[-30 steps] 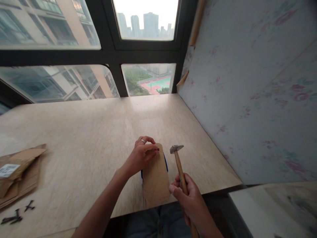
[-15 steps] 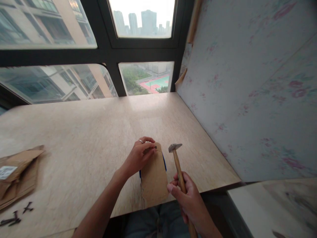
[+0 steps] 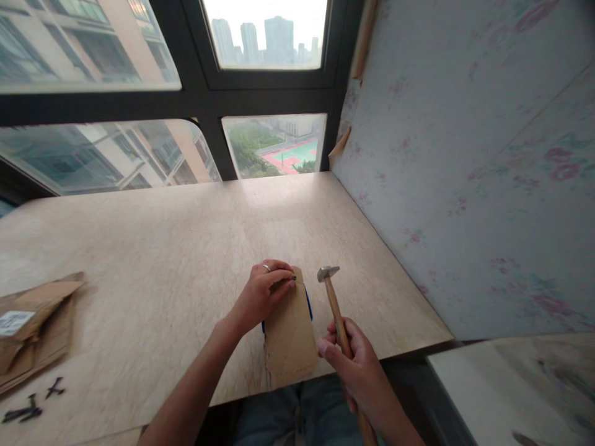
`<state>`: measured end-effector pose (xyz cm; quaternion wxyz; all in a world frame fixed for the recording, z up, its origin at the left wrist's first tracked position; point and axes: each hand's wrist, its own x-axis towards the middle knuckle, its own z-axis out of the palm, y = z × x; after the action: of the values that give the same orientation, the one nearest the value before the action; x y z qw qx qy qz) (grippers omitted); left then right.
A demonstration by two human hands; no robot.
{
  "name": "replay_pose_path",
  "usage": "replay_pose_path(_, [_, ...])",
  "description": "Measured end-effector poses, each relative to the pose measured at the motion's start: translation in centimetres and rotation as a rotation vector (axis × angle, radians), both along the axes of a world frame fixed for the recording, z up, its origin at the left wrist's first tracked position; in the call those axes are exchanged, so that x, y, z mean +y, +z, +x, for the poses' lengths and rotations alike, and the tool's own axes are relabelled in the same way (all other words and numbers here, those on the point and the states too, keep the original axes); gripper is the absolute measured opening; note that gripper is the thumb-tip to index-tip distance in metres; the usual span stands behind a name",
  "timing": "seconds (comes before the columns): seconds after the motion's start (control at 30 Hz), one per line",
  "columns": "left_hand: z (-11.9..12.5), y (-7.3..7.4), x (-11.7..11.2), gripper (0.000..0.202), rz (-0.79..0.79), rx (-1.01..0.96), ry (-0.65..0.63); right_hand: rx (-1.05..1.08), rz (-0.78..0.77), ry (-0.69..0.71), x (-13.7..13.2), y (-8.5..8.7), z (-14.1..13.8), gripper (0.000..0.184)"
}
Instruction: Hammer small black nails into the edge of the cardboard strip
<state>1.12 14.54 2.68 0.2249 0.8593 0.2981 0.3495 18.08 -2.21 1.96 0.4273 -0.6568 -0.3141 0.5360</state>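
Observation:
My left hand (image 3: 266,290), a ring on one finger, lies over the far end of a brown cardboard piece (image 3: 290,337). Its thumb and fingertips pinch a small dark nail (image 3: 294,278), of which only the head shows. Blue edges (image 3: 309,306) of something stick out from under the cardboard on both sides. My right hand (image 3: 349,359) is closed round the wooden handle of a hammer (image 3: 335,310). The metal head is raised just right of the cardboard, apart from the nail.
Several dark nails (image 3: 28,409) lie at the lower left of the pale countertop (image 3: 176,260). Above them is a folded brown paper package (image 3: 44,316) with a white label. A flowered wall (image 3: 465,186) bounds the right side, and windows (image 3: 274,145) stand at the back.
My left fingertips have shifted very slightly around the nail. The hammer and my right hand have moved only a little, and the cardboard stays in place.

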Motion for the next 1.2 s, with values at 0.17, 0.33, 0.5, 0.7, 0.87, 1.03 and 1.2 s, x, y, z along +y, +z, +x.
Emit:
replay_pose_path(0.17, [0.0,-0.6,-0.2,0.010,0.003,0.024,0.015,-0.002,0.093,0.136,0.6,2.3,2.3,0.041])
replay_pose_path(0.33, [0.2,-0.8,-0.5,0.009,-0.001,-0.010,0.056,0.035,0.132,0.267,0.6,6.3,4.5,0.041])
replay_pose_path(0.5, [0.2,-0.7,-0.5,0.010,-0.019,-0.040,0.042,-0.155,0.149,0.399,0.8,9.5,4.8,0.042])
replay_pose_path(0.7, [0.1,-0.8,-0.5,0.013,0.001,-0.039,0.031,-0.414,0.163,0.523,1.9,7.6,4.1,0.039])
replay_pose_path(0.87, [0.2,-0.9,-0.7,0.012,-0.019,-0.046,0.037,-0.320,0.174,0.496,1.9,7.5,3.8,0.041])
replay_pose_path(1.03, [0.2,-1.0,-0.7,0.010,-0.030,-0.081,0.060,-0.357,0.191,0.481,1.8,7.8,3.9,0.042])
replay_pose_path(1.2, [0.2,-1.3,-0.9,0.009,-0.086,-0.096,0.093,-0.360,0.160,0.497,1.8,6.5,3.9,0.041])
